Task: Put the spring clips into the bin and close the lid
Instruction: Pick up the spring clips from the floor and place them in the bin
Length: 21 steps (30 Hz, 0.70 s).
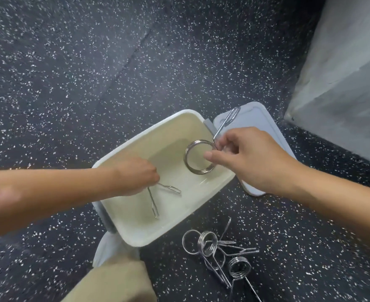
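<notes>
Two spring clips in hand over open cream bin (pixel 136 234). No writing or label legible anywhere. Left hand (pixel 136 175) inside bin, closed on clip with two looped handles (pixel 155 199). Right hand (pixel 253 158) pinching second clip's coil (pixel 199 158) above bin. Remaining clips (pixel 221 251), bright steel wire, heaped on speckled floor (pixel 70 83) near bin. Lid (pixel 256 120) off, flat beside bin.

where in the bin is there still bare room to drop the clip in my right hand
Bare floor of the bin lies under the right hand's clip, toward the lid. The near-left part is crowded by the left hand and its clip.
</notes>
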### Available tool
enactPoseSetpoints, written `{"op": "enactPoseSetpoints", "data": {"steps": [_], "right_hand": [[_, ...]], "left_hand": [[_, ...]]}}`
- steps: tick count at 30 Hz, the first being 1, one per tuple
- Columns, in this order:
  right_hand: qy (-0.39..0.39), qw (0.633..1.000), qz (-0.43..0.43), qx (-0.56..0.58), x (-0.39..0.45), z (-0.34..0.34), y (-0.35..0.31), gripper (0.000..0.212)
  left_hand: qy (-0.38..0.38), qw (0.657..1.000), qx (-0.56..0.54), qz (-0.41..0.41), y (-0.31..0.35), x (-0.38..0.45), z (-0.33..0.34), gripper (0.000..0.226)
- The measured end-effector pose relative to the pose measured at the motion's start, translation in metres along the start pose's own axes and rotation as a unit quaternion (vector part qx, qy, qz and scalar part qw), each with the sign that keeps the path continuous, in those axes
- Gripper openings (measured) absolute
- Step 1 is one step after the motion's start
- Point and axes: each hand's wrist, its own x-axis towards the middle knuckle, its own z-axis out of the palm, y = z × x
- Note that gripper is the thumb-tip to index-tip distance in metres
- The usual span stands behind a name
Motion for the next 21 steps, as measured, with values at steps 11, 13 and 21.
{"op": "enactPoseSetpoints", "data": {"steps": [11, 13, 21], "right_hand": [[-0.062, 0.998, -0.028, -0.018, 0.008, 0.01, -0.011, 0.033], [-0.046, 0.995, -0.035, -0.082, 0.011, 0.015, -0.009, 0.038], [-0.022, 0.894, -0.243, -0.375, 0.04, 0.049, -0.002, 0.042]], "left_hand": [[-0.033, 0.999, 0.014, -0.012, 0.015, 0.01, 0.024, 0.031], [-0.039, 0.999, -0.005, -0.028, 0.013, 0.005, 0.016, 0.029], [0.108, 0.965, -0.188, -0.147, 0.007, -0.048, -0.007, 0.034]]}}
